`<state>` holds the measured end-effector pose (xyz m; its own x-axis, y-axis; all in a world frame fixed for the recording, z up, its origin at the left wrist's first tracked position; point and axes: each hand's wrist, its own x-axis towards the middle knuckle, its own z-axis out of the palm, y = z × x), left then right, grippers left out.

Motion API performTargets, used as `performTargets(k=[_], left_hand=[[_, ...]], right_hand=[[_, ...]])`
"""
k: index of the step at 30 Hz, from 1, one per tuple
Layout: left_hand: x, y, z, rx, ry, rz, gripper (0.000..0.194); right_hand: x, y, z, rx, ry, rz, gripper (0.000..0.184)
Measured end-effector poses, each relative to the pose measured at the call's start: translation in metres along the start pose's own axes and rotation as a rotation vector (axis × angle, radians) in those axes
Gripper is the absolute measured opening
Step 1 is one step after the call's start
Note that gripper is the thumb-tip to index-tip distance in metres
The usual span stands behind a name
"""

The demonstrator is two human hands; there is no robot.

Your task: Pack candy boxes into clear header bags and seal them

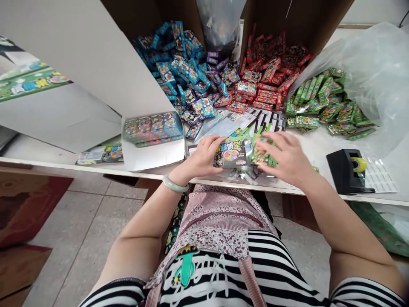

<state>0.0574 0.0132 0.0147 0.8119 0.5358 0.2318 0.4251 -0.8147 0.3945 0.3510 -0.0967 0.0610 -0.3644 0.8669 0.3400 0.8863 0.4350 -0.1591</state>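
My left hand, with a pale bangle at its wrist, closes on the left edge of a clear plastic bag with a black, colourfully printed face. My right hand has its fingers curled round small green candy boxes at the bag's right side. Its fingers partly cover them, so I cannot tell how many there are or whether they are inside the bag. Beneath and behind both hands lie flat printed bags in a loose pile.
Heaps of blue boxes, purple boxes, red boxes and green boxes spread along the back. A white carton with packed boxes stands left. At right sits a black tape dispenser near the table's front edge.
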Motion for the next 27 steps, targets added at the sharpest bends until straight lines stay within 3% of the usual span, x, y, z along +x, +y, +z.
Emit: performTargets(k=[4,8,12,19,27], left_hand=[[-0.001,0.001,0.002,0.036,-0.017,-0.009,0.102],[-0.001,0.002,0.007,0.006,-0.008,0.016,0.106],[-0.007,-0.002,0.007,-0.041,0.031,0.011,0.105],[-0.010,-0.001,0.009,-0.074,-0.024,0.052,0.103],[-0.014,0.001,0.012,-0.117,-0.050,0.052,0.102]], right_hand=[[0.007,-0.005,-0.013,0.049,0.100,0.083,0.077],[0.015,-0.016,0.000,0.057,0.028,0.037,0.074],[0.009,-0.012,0.013,0.030,0.014,0.043,0.068],[-0.001,0.001,0.010,0.099,-0.175,-0.131,0.061],[0.003,0.004,0.013,0.200,-0.264,-0.131,0.060]])
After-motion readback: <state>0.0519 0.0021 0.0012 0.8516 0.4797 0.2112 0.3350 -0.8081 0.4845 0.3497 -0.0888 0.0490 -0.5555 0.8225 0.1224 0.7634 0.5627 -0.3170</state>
